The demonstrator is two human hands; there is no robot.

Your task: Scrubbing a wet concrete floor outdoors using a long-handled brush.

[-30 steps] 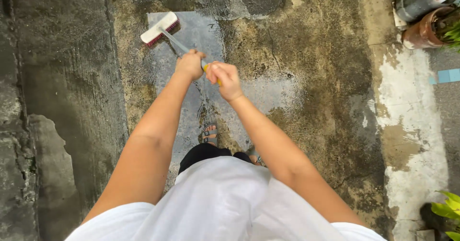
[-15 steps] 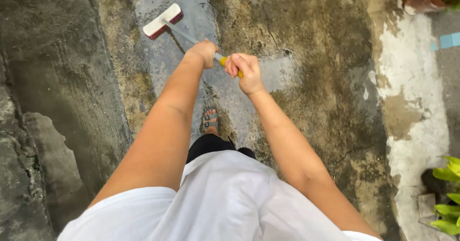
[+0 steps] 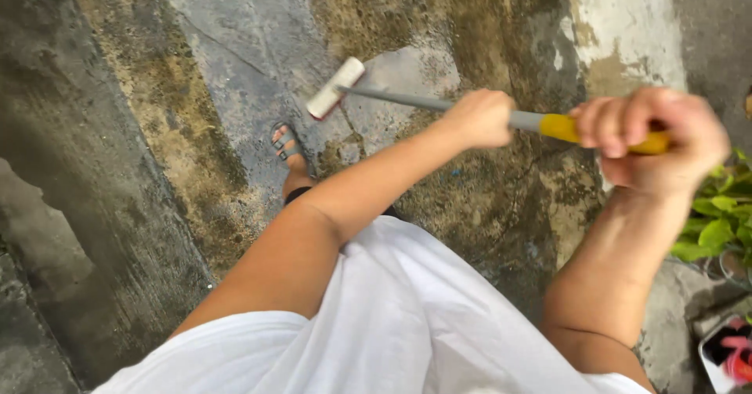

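Both my hands grip a long-handled scrub brush. My left hand (image 3: pixel 479 117) is closed around the grey metal shaft (image 3: pixel 392 96). Farther back, my right hand (image 3: pixel 654 137) is closed on the yellow grip (image 3: pixel 560 128) at the handle's end. The white brush head (image 3: pixel 334 88) with red bristles rests on wet, stained concrete (image 3: pixel 235 57), just right of my sandalled foot (image 3: pixel 287 145). My white shirt fills the lower part of the view.
The concrete is patchy with brown-green grime and a cleaner grey strip. A darker raised slab (image 3: pixel 55 229) runs along the left. Green leafy plants (image 3: pixel 717 222) and a white container with something pink (image 3: pixel 728 359) sit at the right edge.
The brush has been drawn back toward my foot and to the right. Both hands moved right and closer to the camera, and the view has swung so the pots at the top right left the frame.
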